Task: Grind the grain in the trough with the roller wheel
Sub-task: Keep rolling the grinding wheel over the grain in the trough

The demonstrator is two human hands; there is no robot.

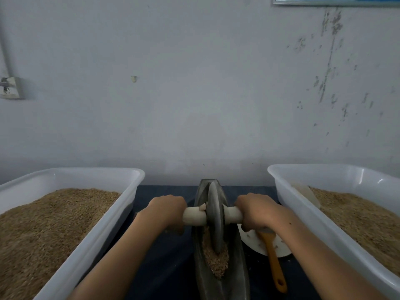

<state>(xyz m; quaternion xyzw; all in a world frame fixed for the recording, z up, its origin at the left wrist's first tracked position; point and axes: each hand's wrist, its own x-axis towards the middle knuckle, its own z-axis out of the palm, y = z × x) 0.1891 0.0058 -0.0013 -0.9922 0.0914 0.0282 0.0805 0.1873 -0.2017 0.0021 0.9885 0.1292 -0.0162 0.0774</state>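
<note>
A dark narrow trough (pixel 239 269) runs away from me at the centre of the table, with brown grain (pixel 217 259) piled in its near half. A grey metal roller wheel (pixel 215 215) stands upright in the trough on a pale wooden axle handle (pixel 194 215). My left hand (pixel 166 210) grips the left end of the handle. My right hand (pixel 257 211) grips the right end. The wheel sits at the far edge of the grain pile.
A white plastic tub (pixel 91 241) full of grain stands on the left, another white tub (pixel 320 224) with grain on the right. A white plate (pixel 255 245) with an orange-handled brush (pixel 275 265) lies right of the trough. A wall is close behind.
</note>
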